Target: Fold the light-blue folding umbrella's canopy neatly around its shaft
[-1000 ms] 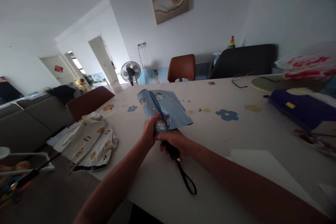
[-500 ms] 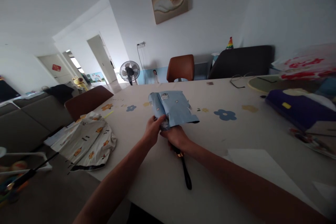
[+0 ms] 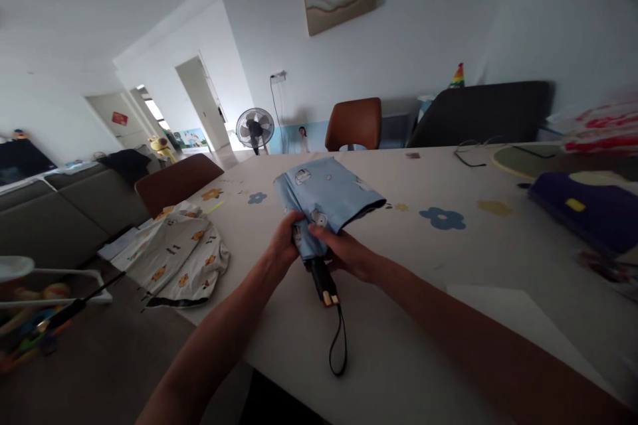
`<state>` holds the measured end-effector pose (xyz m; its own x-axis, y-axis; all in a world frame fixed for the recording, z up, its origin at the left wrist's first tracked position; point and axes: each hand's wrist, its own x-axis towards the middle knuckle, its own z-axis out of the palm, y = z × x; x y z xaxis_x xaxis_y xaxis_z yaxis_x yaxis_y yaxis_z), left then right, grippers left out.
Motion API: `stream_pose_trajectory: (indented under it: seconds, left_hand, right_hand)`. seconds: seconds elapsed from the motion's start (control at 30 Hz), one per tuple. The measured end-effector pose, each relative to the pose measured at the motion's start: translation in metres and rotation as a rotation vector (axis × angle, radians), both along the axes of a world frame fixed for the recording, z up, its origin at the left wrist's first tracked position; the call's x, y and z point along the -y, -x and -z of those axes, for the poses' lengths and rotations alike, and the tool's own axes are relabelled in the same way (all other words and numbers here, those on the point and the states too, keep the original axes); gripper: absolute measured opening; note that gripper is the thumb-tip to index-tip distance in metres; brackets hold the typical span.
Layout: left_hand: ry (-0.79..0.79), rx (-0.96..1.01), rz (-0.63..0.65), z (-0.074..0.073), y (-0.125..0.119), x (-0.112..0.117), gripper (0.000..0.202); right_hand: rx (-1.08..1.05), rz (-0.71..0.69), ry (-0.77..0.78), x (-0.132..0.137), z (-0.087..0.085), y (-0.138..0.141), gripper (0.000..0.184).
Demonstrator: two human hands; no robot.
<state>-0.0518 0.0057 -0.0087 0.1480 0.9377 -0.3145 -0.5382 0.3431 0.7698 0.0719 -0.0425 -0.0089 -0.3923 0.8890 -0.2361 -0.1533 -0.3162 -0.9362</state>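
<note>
A folded light-blue umbrella [image 3: 329, 196] with small cartoon prints is held over the white table [image 3: 399, 319]. My left hand [image 3: 285, 246] grips its canopy near the base from the left. My right hand [image 3: 343, 251] is closed round the same part from the right, just above the black handle [image 3: 323, 284]. A black wrist loop [image 3: 337, 348] hangs from the handle toward the table's near edge.
A second, white umbrella [image 3: 182, 259] with orange prints lies at the table's left edge. A dark purple box [image 3: 588, 212] and eyeglasses [image 3: 468, 153] sit at the right and back. Brown chairs [image 3: 353, 123] stand around the table, a grey sofa [image 3: 54, 219] at left.
The umbrella has turned in my hands, so the handle now shows below them and the loop hangs straighter. My right hand shifted up from the handle onto the canopy base. The view moved slightly.
</note>
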Motion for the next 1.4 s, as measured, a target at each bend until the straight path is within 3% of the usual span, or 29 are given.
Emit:
stream_pose_trajectory:
  seconds: [0.27,0.43,0.53,0.63,0.73,0.9,1.03,1.13,1.3,1.4]
  left_hand:
    - [-0.04,0.038,0.065,0.004,0.003,0.0,0.016]
    - [-0.022,0.002,0.174,0.003,0.006,0.005,0.025]
    - [-0.069,0.067,0.158,0.001,0.006,0.007,0.025]
    - [-0.107,0.109,0.13,0.001,0.004,0.006,0.025]
    - [-0.128,0.052,0.079,0.003,-0.002,0.004,0.021]
    - [-0.111,-0.045,-0.055,0.007,-0.009,0.004,0.029]
    - [-0.035,-0.186,-0.097,0.009,-0.006,0.005,0.039]
    - [-0.013,-0.185,-0.066,0.011,-0.003,0.004,0.043]
    - [-0.053,-0.072,-0.059,0.008,-0.003,0.006,0.043]
    - [-0.065,-0.106,-0.054,0.003,-0.003,0.01,0.042]
  right_hand:
    - [-0.127,-0.019,0.082,0.006,0.007,0.01,0.024]
    - [-0.213,-0.09,0.168,0.009,0.007,0.011,0.023]
    - [-0.055,-0.082,0.15,0.01,0.004,0.011,0.023]
    - [0.111,0.029,0.053,0.011,0.001,0.013,0.02]
    - [0.279,0.136,-0.051,0.012,0.002,0.016,0.019]
    - [0.466,0.156,-0.169,0.012,0.008,0.02,0.023]
    - [0.306,0.108,0.039,0.01,0.01,0.019,0.023]
    - [0.1,0.026,0.171,0.007,0.009,0.015,0.025]
    - [-0.137,-0.133,0.265,0.004,0.003,0.007,0.027]
    - [-0.208,-0.187,0.279,0.005,0.002,0.005,0.032]
